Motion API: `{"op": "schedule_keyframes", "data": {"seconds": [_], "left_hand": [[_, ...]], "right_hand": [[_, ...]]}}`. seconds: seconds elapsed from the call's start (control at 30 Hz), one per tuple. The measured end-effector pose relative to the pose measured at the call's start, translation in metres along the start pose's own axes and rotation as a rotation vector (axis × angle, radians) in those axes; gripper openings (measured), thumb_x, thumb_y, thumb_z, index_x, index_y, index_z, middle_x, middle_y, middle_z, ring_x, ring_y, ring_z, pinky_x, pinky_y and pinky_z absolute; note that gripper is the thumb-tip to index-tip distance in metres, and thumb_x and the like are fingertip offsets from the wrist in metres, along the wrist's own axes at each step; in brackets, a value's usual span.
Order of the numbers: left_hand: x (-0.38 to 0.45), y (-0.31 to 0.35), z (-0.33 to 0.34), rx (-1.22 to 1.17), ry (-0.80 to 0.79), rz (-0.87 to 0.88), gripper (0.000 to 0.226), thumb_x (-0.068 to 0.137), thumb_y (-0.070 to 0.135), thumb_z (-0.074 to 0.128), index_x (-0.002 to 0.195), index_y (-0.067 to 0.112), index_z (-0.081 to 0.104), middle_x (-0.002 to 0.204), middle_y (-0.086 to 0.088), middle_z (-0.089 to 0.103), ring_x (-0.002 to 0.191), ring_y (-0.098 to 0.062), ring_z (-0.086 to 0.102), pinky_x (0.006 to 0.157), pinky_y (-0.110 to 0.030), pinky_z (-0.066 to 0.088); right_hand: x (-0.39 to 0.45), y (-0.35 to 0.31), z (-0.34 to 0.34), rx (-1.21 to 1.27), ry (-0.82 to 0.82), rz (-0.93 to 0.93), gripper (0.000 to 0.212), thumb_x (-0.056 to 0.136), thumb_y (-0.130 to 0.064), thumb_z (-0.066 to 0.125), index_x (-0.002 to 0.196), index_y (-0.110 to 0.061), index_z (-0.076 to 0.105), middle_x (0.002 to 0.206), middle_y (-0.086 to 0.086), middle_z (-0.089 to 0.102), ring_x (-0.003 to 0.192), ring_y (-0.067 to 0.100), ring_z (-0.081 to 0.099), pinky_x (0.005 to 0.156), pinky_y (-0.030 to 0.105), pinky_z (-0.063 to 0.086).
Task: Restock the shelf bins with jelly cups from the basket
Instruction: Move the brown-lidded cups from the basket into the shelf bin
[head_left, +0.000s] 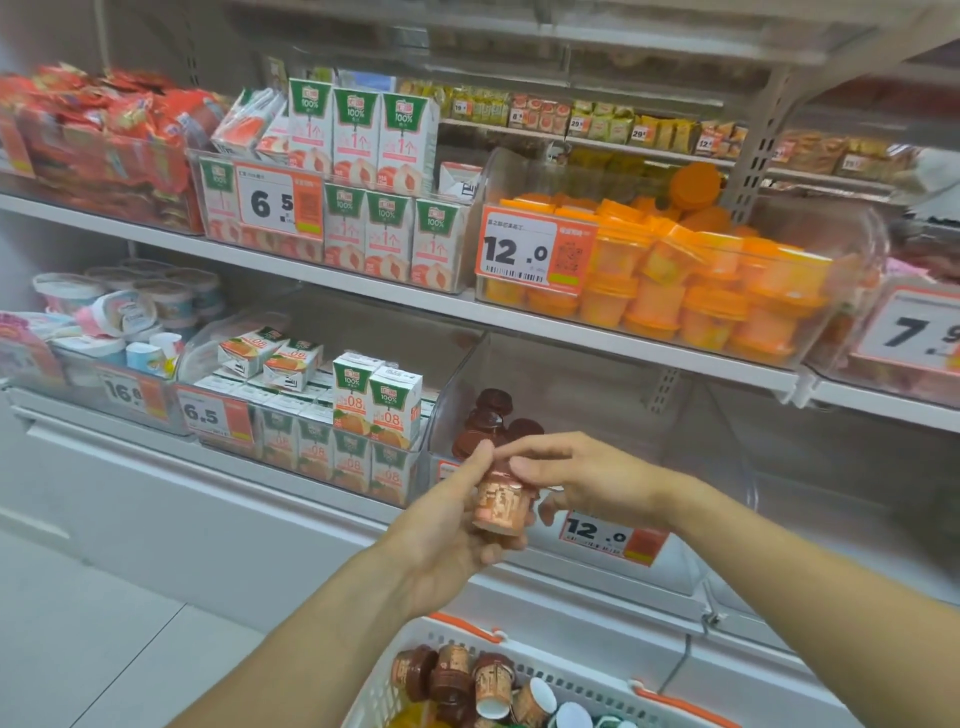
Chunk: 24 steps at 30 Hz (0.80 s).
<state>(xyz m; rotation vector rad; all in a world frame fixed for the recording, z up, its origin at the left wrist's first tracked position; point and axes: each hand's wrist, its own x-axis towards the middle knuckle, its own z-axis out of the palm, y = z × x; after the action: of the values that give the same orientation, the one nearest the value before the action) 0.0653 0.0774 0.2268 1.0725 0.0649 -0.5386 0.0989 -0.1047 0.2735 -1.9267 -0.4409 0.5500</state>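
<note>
Holding one jelly cup (503, 503) between left hand (448, 525) and right hand (582, 480), both gripping it, above basket (384, 691) | step: carrying to bin | next: we set it into lower bin (597, 415) beside brown-lidded cups (493, 421).

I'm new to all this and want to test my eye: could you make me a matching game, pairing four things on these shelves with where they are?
Things:
1. brown jelly cup
2. orange cups
3. white basket
4. orange juice cartons

Places:
A. bottom of the view, below the hands
B. clear bin on the upper shelf, right
C. between the left hand and right hand
D. lower shelf, left of the brown-cup bin

Pairs: 1-C, 2-B, 3-A, 4-D
</note>
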Motion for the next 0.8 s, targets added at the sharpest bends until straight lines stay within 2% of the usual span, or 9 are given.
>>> {"op": "schedule_keyframes", "data": {"seconds": [0.13, 0.2, 0.33, 0.4, 0.47, 0.53, 0.6, 0.67, 0.8], "left_hand": [[-0.004, 0.001, 0.006, -0.068, -0.082, -0.017, 0.071, 0.095, 0.063, 0.043, 0.113, 0.000, 0.072, 0.093, -0.022, 0.065, 0.066, -0.023, 0.058, 0.047, -0.024, 0.036], [-0.004, 0.001, 0.008, -0.141, -0.054, -0.017, 0.066, 0.097, 0.054, 0.049, 0.114, -0.007, 0.067, 0.100, -0.026, 0.062, 0.067, -0.025, 0.058, 0.048, -0.025, 0.037], [0.000, -0.003, 0.006, -0.080, -0.004, 0.022, 0.043, 0.095, 0.028, 0.060, 0.120, -0.007, 0.063, 0.107, -0.026, 0.062, 0.067, -0.020, 0.060, 0.050, -0.023, 0.042], [0.002, -0.005, 0.007, -0.069, 0.036, 0.004, 0.042, 0.101, 0.029, 0.053, 0.119, -0.008, 0.062, 0.097, -0.024, 0.064, 0.061, -0.020, 0.057, 0.047, -0.023, 0.041], [0.003, -0.004, 0.007, -0.084, 0.073, -0.011, 0.043, 0.104, 0.031, 0.045, 0.113, -0.007, 0.061, 0.081, -0.019, 0.064, 0.054, -0.019, 0.052, 0.042, -0.023, 0.035], [0.004, -0.003, 0.009, -0.086, 0.092, -0.027, 0.043, 0.104, 0.034, 0.040, 0.103, -0.003, 0.062, 0.069, -0.012, 0.059, 0.049, -0.017, 0.046, 0.040, -0.022, 0.027], [0.005, -0.002, 0.010, -0.073, 0.096, -0.055, 0.043, 0.104, 0.037, 0.036, 0.100, 0.001, 0.061, 0.063, -0.007, 0.056, 0.046, -0.015, 0.041, 0.039, -0.021, 0.020], [0.008, -0.003, 0.012, -0.042, 0.107, -0.083, 0.046, 0.104, 0.040, 0.031, 0.095, 0.005, 0.059, 0.064, -0.005, 0.053, 0.043, -0.014, 0.037, 0.039, -0.021, 0.015], [0.012, -0.009, 0.015, 0.018, 0.157, -0.136, 0.052, 0.103, 0.044, 0.031, 0.088, 0.005, 0.061, 0.069, -0.009, 0.063, 0.042, -0.017, 0.043, 0.035, -0.017, 0.017]], "right_hand": [[-0.004, -0.001, -0.004, -0.012, 0.090, -0.010, 0.028, 0.094, -0.036, 0.064, 0.114, -0.018, 0.071, 0.112, 0.023, 0.065, 0.088, 0.024, 0.054, 0.073, 0.035, 0.042], [-0.005, -0.003, -0.004, -0.090, 0.222, 0.016, 0.025, 0.095, -0.039, 0.063, 0.105, -0.018, 0.073, 0.096, 0.020, 0.067, 0.076, 0.020, 0.056, 0.066, 0.033, 0.041], [-0.005, -0.006, -0.005, -0.246, 0.344, 0.091, 0.061, 0.096, -0.058, 0.049, 0.087, -0.002, 0.069, 0.066, 0.006, 0.061, 0.056, 0.019, 0.053, 0.053, 0.028, 0.043], [-0.005, -0.008, -0.008, -0.216, 0.285, 0.181, 0.072, 0.094, -0.067, 0.041, 0.089, -0.001, 0.070, 0.070, 0.011, 0.064, 0.055, 0.021, 0.056, 0.050, 0.027, 0.045], [-0.006, -0.009, -0.014, -0.076, 0.231, 0.198, 0.067, 0.091, -0.065, 0.050, 0.106, -0.003, 0.068, 0.087, 0.019, 0.064, 0.065, 0.025, 0.060, 0.055, 0.030, 0.049], [-0.007, -0.008, -0.022, 0.009, 0.161, 0.113, 0.049, 0.088, -0.047, 0.067, 0.125, -0.015, 0.063, 0.110, 0.023, 0.062, 0.083, 0.027, 0.063, 0.066, 0.033, 0.053], [-0.008, -0.006, -0.024, 0.035, 0.077, 0.016, 0.041, 0.089, -0.027, 0.072, 0.129, -0.021, 0.064, 0.120, 0.017, 0.062, 0.095, 0.024, 0.063, 0.075, 0.033, 0.053], [-0.005, -0.005, -0.019, 0.016, 0.085, -0.049, 0.036, 0.088, -0.023, 0.073, 0.122, -0.018, 0.068, 0.110, 0.012, 0.066, 0.091, 0.021, 0.063, 0.074, 0.032, 0.051], [0.007, -0.003, -0.017, -0.018, 0.219, -0.050, 0.040, 0.081, -0.037, 0.079, 0.100, -0.002, 0.073, 0.082, 0.013, 0.068, 0.071, 0.025, 0.058, 0.064, 0.034, 0.043]]}}
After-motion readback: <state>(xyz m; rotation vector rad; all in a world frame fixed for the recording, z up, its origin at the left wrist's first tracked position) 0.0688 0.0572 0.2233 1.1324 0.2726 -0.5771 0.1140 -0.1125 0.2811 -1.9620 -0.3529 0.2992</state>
